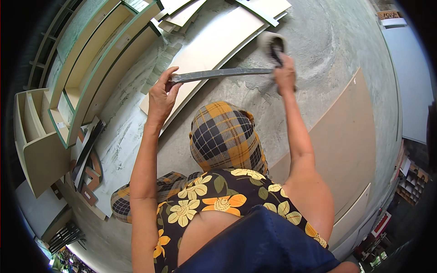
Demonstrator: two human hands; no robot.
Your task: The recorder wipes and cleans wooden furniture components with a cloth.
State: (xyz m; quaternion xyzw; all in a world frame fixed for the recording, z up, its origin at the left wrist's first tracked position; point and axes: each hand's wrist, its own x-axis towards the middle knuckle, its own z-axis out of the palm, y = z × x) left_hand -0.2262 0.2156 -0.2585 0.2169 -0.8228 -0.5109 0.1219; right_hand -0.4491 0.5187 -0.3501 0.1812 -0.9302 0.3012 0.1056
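A long, narrow grey strip (pixel 223 73) is stretched between my two hands, bowing slightly upward. My left hand (pixel 160 93) pinches its left end between thumb and fingers. Around the other end my right hand (pixel 285 75) is closed, smeared a little by motion. Just above that hand is a blurred, rounded beige thing with a dark inside (pixel 269 42); its kind is unclear, and so is whether it joins the strip. Under the strip a long pale board (pixel 202 54) lies aslant on the floor.
Curved cream shelf pieces with green edges (pixel 98 59) stand at the left. Dark strips and brown offcuts (pixel 88 164) lie near them. A large beige panel (pixel 337 150) rests on the concrete floor (pixel 314 41) at the right. My plaid-covered knee (pixel 223 134) is below the strip.
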